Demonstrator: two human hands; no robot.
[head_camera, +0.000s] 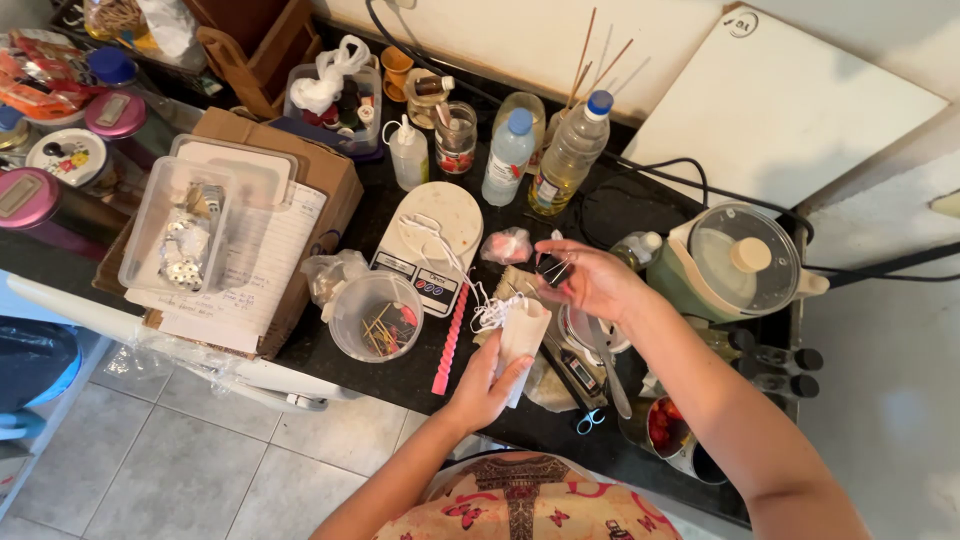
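Left hand (487, 385) grips the white candle (522, 335) near the worktop's (400, 375) front edge; right hand (585, 282) pinches a black clip (552, 268); keep the candle upright and the string (490, 312) untangled

The white candle (522, 338) is a pale, blocky piece, standing roughly upright but tilted slightly toward one o'clock, gripped from below at its lower end. A tangle of white wick string (493, 314) sits at its top, at about ten o'clock from the candle. The small black clip (552, 268) lies at one o'clock from the candle, pinched between fingertips, just apart from it.
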